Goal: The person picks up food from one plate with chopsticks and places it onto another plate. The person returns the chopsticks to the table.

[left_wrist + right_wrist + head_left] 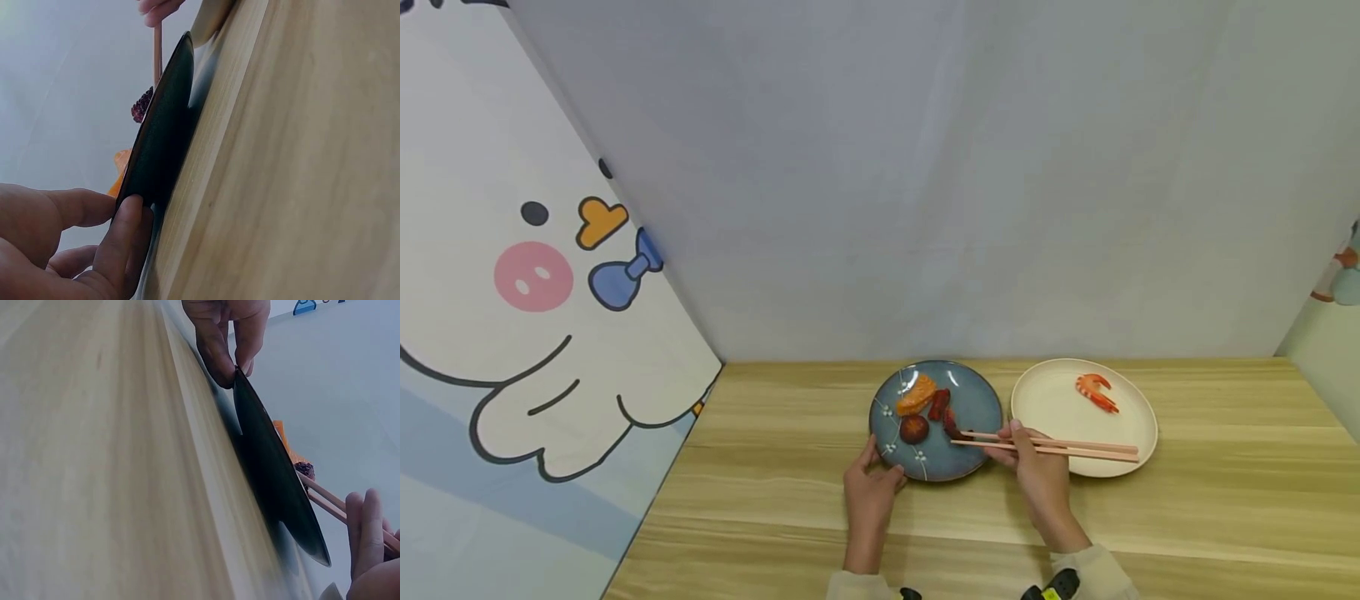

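My left hand (872,483) pinches the near-left rim of a blue plate (977,392) with white blossom sprigs, thumb and fingers on either side of the edge. On the plate lie an orange salmon slice (917,395), a round brown mushroom (913,429), a red meat-like piece (939,405) and a dark red, curved piece (951,423). My right hand (1037,471) holds a pair of pinkish chopsticks (1090,450), their tips at the dark red piece. In the right wrist view the chopsticks (328,503) reach over the plate's rim.
A cream plate (1037,408) stands just right of the blue one, with a red-and-white shrimp (1097,392) on it. Both plates are on a wooden table (760,467), near a pale grey backdrop (925,208). A cartoon-printed panel (550,350) borders the table's left side.
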Demonstrator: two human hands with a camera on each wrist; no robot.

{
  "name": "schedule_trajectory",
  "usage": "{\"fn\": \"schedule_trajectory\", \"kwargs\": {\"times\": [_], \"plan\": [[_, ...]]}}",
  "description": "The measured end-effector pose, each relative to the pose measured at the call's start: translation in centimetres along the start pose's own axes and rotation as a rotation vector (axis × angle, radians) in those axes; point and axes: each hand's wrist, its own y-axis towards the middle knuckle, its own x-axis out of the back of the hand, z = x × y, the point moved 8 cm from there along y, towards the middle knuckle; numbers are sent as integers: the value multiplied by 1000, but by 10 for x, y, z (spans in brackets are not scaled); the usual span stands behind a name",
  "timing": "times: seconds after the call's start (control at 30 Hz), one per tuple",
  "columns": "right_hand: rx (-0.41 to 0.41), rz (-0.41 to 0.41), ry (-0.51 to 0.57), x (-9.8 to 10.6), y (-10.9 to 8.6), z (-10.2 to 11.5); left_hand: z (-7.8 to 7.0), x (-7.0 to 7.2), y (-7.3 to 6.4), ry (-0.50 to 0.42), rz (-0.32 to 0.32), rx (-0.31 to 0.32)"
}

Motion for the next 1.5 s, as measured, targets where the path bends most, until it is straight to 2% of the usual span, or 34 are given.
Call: {"fn": "schedule_trajectory", "kwargs": {"times": [0.9,1.37,1.5], "plan": [[-5,32,55,6,2,7,0,2,1,11,-7,18],[55,55,94,12,2,15,-1,1,-1,12,-10,15],[46,48,98,13,2,16,-3,1,-1,5,-10,7]]}}
